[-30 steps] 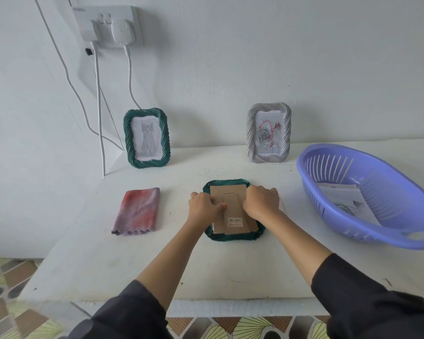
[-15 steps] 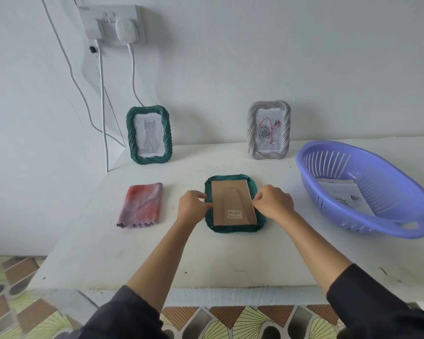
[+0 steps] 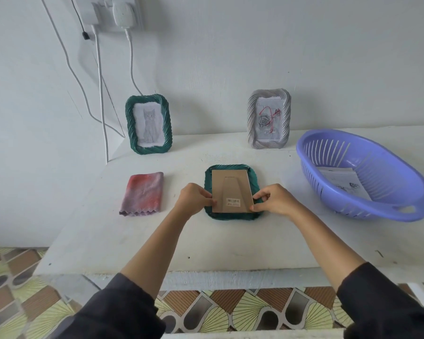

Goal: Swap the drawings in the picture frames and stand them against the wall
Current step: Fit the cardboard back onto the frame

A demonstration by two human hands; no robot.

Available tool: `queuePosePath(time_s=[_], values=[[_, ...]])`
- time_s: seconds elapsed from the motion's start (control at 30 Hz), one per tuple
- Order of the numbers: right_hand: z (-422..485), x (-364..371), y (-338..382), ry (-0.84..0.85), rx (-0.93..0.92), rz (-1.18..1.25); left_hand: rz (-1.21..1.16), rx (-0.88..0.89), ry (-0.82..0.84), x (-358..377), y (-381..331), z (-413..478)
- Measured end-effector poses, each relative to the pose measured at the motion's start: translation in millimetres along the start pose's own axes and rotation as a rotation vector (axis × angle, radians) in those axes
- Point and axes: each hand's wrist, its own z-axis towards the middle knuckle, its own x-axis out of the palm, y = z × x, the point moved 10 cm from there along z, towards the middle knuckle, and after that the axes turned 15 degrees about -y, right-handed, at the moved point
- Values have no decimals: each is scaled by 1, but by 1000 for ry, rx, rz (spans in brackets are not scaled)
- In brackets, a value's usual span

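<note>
A green frame point(image 3: 231, 215) lies face down in the middle of the white table point(image 3: 230, 241), its brown cardboard back panel point(image 3: 230, 192) facing up. My left hand point(image 3: 194, 198) pinches the panel's lower left edge. My right hand point(image 3: 272, 200) pinches its lower right edge. Against the wall stand a green frame point(image 3: 148, 123) with a cat drawing and a grey frame point(image 3: 269, 118) with a rose drawing.
A folded red-purple cloth point(image 3: 143, 193) lies left of the flat frame. A purple plastic basket point(image 3: 362, 174) with loose drawings point(image 3: 340, 182) inside sits at the right. White cables point(image 3: 101, 94) hang from a wall socket at the back left.
My hands slid off the middle of the back panel to its two lower edges. The camera has moved closer and tilted slightly.
</note>
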Motion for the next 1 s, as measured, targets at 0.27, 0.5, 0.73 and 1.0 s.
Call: queuePosePath(time_s=[0.27, 0.5, 0.73, 1.0], values=[[-4, -3, 3, -76, -102, -54, 63, 74, -26, -1, -4, -3], [-19, -2, 21, 85, -309, -66, 178, 450, 99, 3, -26, -15], [-21, 0, 31, 117, -413, -185, 288, 613, 202, 12, -32, -23], [-27, -1, 33, 40, -518, -242, 266, 692, 96, 6, -32, -28]])
